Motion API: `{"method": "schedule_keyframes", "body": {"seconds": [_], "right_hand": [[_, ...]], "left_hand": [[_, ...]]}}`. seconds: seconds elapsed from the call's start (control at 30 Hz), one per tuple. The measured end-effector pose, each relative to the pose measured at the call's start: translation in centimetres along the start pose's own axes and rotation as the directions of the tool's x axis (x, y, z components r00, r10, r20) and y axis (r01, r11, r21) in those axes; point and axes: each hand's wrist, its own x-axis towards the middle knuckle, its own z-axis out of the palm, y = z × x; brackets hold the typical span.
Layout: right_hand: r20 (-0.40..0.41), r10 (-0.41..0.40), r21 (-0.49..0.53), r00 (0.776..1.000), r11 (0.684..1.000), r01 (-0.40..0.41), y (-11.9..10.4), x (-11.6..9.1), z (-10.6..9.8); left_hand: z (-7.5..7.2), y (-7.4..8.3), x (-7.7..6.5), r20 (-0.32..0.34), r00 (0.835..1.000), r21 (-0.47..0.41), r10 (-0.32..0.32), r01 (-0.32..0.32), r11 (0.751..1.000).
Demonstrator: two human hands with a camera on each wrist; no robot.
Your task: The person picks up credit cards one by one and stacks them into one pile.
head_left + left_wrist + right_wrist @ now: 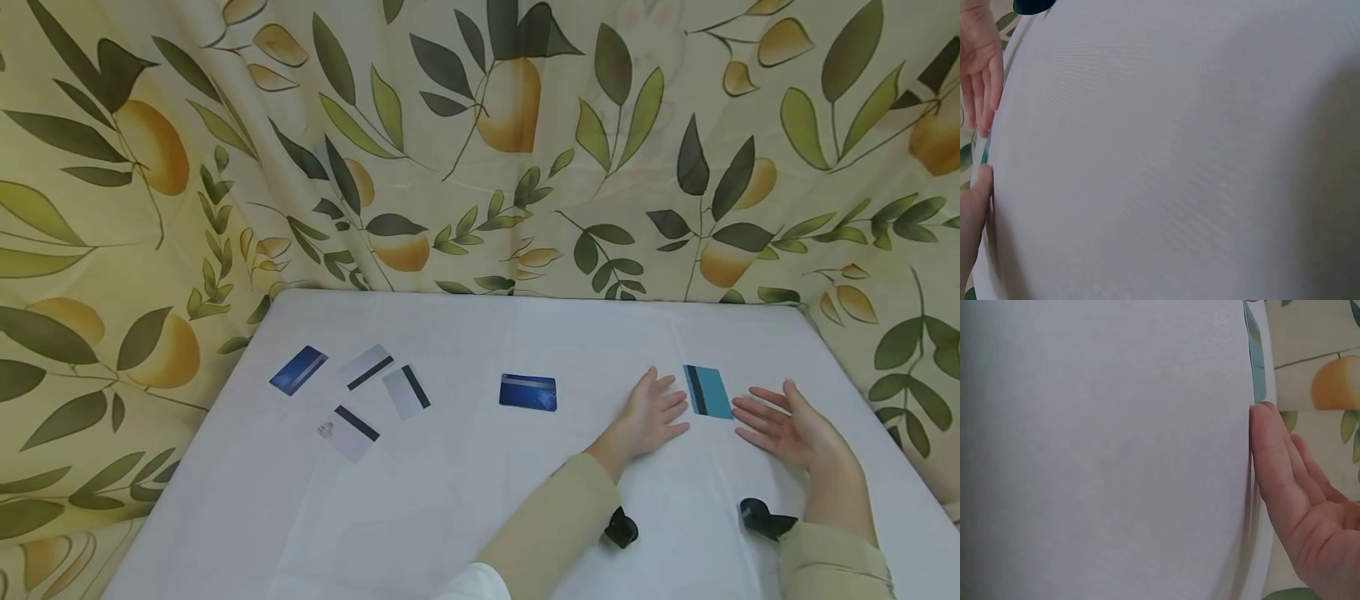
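A teal card (707, 392) with a black stripe lies flat on the white table between my two hands. My left hand (652, 412) rests at its left side, palm turned up and inward, fingers extended toward the card. On the card's other side is my right hand (797, 427), its straight fingertips right at the card's edge in the head view. In the right wrist view the teal card (1258, 359) lies just beyond the fingertips of the right hand (1300, 487). The left wrist view shows only a sliver of teal between both hands. Neither hand holds anything.
A blue card (528, 392) lies mid-table. Farther left are another blue card (298, 370) and three pale striped cards, one (349, 433) nearer the front. Black wrist cameras (621, 528) sit by both sleeves. A leaf-and-fruit patterned curtain (480, 167) hangs behind the white table (420, 517).
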Motion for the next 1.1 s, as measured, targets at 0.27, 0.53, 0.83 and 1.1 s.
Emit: {"method": "schedule_keyframes", "body": {"seconds": [0.27,0.53,0.83,1.1], "right_hand": [[0.049,0.028,-0.022,0.998,0.999,-0.027,-0.1,-0.3,0.6],[0.034,0.062,-0.03,0.997,0.998,-0.061,-0.1,-0.2,0.9],[-0.033,0.105,-0.101,0.994,0.989,-0.108,-0.2,-0.3,1.6],[-0.042,0.108,-0.234,0.993,0.965,-0.115,0.0,-0.4,2.0]], "left_hand": [[0.9,0.1,0.2,-0.049,0.998,-0.021,-0.032,0.031,0.999],[1.0,0.3,0.0,-0.114,0.993,-0.054,-0.022,0.016,0.998],[0.8,1.2,-0.5,-0.13,0.99,-0.009,-0.054,0.053,0.999],[0.3,2.0,-0.9,-0.128,0.987,0.067,-0.102,0.111,0.992]]}}
